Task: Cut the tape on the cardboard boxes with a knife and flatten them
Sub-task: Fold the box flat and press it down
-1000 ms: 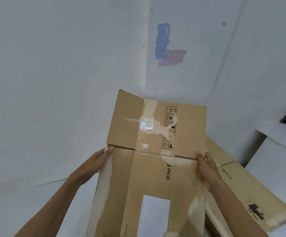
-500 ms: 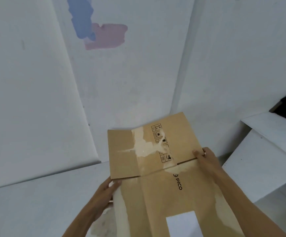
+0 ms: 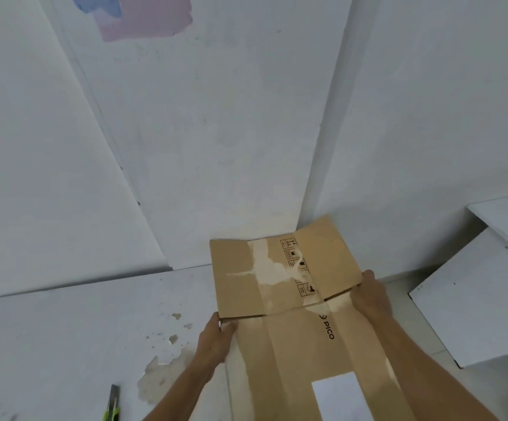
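The flattened cardboard box (image 3: 292,338) is held up between both hands in front of a white wall (image 3: 216,132). The left hand (image 3: 214,341) grips its left edge at the flap fold; the right hand (image 3: 369,299) grips the right edge. A green-handled knife (image 3: 112,405) lies on the white floor (image 3: 64,344) at lower left.

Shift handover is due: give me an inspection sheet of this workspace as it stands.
Surface: white floor, stained and chipped near the left forearm.
Job's things: flattened brown cardboard box printed PICO; green-handled utility knife lying on the floor, untouched.
Clutter: nothing seen.
Hands: left hand grips the box's left edge; right hand grips its right edge.
Cables: nothing seen.
Surroundings: white walls with a blue and pink paint patch; white block at right.
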Available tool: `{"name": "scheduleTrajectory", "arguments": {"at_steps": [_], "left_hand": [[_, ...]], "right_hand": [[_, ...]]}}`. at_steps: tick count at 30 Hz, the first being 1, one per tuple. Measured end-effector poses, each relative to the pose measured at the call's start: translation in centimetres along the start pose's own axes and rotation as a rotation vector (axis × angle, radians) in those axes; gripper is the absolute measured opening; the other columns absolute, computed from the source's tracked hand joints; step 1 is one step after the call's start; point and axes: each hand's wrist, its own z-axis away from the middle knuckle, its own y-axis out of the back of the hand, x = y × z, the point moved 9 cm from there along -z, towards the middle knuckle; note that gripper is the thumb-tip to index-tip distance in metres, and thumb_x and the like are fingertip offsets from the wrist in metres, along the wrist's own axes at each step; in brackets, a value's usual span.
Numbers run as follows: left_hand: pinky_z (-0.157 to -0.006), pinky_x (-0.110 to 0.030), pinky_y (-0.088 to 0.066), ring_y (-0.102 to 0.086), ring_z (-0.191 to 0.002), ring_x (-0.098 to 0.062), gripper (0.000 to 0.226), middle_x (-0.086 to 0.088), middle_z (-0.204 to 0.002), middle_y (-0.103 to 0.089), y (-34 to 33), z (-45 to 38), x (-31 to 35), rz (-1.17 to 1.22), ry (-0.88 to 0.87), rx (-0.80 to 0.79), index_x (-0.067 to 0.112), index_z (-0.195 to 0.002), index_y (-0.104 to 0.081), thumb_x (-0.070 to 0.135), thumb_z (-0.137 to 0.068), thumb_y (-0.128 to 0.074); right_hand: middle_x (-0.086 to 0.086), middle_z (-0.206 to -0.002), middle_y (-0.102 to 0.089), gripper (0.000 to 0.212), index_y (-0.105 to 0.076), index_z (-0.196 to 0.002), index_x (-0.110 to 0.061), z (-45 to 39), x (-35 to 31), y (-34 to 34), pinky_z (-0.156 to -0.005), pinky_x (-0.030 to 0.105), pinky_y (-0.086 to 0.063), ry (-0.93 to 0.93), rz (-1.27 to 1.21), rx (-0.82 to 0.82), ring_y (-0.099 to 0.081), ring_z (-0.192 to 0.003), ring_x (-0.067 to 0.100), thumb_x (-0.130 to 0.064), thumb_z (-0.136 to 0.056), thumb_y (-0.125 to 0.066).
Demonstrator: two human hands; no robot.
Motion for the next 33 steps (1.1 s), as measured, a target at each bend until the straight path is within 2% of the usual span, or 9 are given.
{"name": "scheduleTrajectory", "arguments": {"at_steps": [4,9,13,17,23,25,28,31,33], "left_hand": [[-0.084,-0.044,-0.061,-0.063,-0.102,-0.021,0.034,0.003,-0.114,-0.062,-0.5,-1.3,0.1,-0.217,-0.040,0.035,0.022,-0.131,-0.052,0.041,-0.103,-0.055],[-0.090,-0.041,-0.055,-0.066,-0.107,-0.028,0.047,-0.002,-0.117,-0.066,-1.5,-2.6,-0.9,-0.433,-0.019,0.064,0.022,-0.130,-0.047,0.059,-0.101,-0.048],[-0.088,-0.040,-0.051,-0.064,-0.104,-0.028,0.045,-0.005,-0.116,-0.063,-2.5,-2.8,-0.4,-0.580,0.013,0.058,0.018,-0.121,-0.039,0.059,-0.103,-0.040],[-0.084,-0.041,-0.052,-0.062,-0.095,-0.026,0.039,0.000,-0.104,-0.054,-2.9,-2.9,0.1,-0.692,0.045,0.096,0.018,-0.109,-0.032,0.057,-0.105,-0.036],[-0.076,-0.040,-0.051,-0.058,-0.086,-0.024,0.040,0.000,-0.101,-0.057,-2.8,-3.1,0.1,-0.639,0.034,0.141,0.016,-0.109,-0.035,0.054,-0.103,-0.046],[-0.076,-0.041,-0.053,-0.058,-0.083,-0.025,0.045,-0.003,-0.102,-0.061,-2.6,-3.2,0.4,-0.639,0.014,0.171,0.014,-0.114,-0.038,0.055,-0.101,-0.050],[-0.072,-0.038,-0.049,-0.059,-0.083,-0.026,0.068,-0.003,-0.098,-0.061,-2.9,-3.4,0.5,-0.662,-0.015,0.199,0.010,-0.148,-0.025,0.055,-0.102,-0.047],[-0.079,-0.040,-0.049,-0.061,-0.099,-0.027,0.079,-0.011,-0.125,-0.057,-4.5,-3.1,0.6,-0.753,-0.038,0.160,0.017,-0.161,0.009,0.056,-0.106,-0.031],[-0.104,-0.046,-0.045,-0.040,-0.141,-0.036,0.074,-0.021,-0.161,-0.021,-5.6,-2.9,0.4,-0.870,-0.042,0.149,0.019,-0.162,0.014,0.052,-0.108,-0.024]], "right_hand": [[0.020,-0.117,-0.057,0.025,-0.046,-0.119,-0.007,-1.7,1.3,-0.7,-0.091,0.053,-0.052,-0.028,0.039,0.013,-0.058,-0.101,0.039,-0.006,-0.093,-0.045],[0.022,-0.140,-0.040,0.038,-0.037,-0.136,-0.006,-2.4,2.9,-1.9,-0.107,0.054,-0.035,-0.071,0.122,0.011,-0.040,-0.132,0.041,-0.007,-0.098,-0.041],[0.018,-0.141,-0.035,0.040,-0.034,-0.142,-0.011,-3.5,4.6,-2.5,-0.109,0.054,-0.033,-0.054,0.120,-0.036,-0.033,-0.134,0.037,-0.015,-0.102,-0.041],[0.014,-0.147,-0.029,0.056,-0.022,-0.158,-0.013,-4.2,5.2,-3.0,-0.110,0.053,-0.037,0.036,0.162,-0.068,-0.029,-0.138,0.035,-0.027,-0.107,-0.041],[0.013,-0.150,-0.027,0.064,-0.017,-0.161,-0.010,-4.2,5.4,-3.4,-0.113,0.053,-0.032,0.080,0.116,-0.037,-0.025,-0.139,0.033,-0.032,-0.105,-0.041],[0.014,-0.150,-0.025,0.070,-0.015,-0.160,-0.009,-4.2,5.2,-3.6,-0.116,0.054,-0.026,0.087,0.073,-0.012,-0.022,-0.141,0.033,-0.038,-0.103,-0.042],[0.016,-0.152,-0.021,0.082,-0.008,-0.161,-0.008,-4.6,5.3,-4.1,-0.118,0.054,-0.021,0.085,0.097,-0.011,-0.018,-0.143,0.033,-0.052,-0.102,-0.045],[0.018,-0.153,-0.023,0.085,-0.005,-0.162,-0.009,-4.6,5.5,-4.8,-0.118,0.054,-0.022,0.072,0.176,0.005,-0.020,-0.142,0.035,-0.059,-0.102,-0.040],[0.019,-0.156,-0.025,0.076,-0.009,-0.163,-0.012,-4.1,4.8,-5.2,-0.121,0.054,-0.018,0.113,0.273,0.061,-0.021,-0.144,0.035,-0.053,-0.105,-0.036]]}}
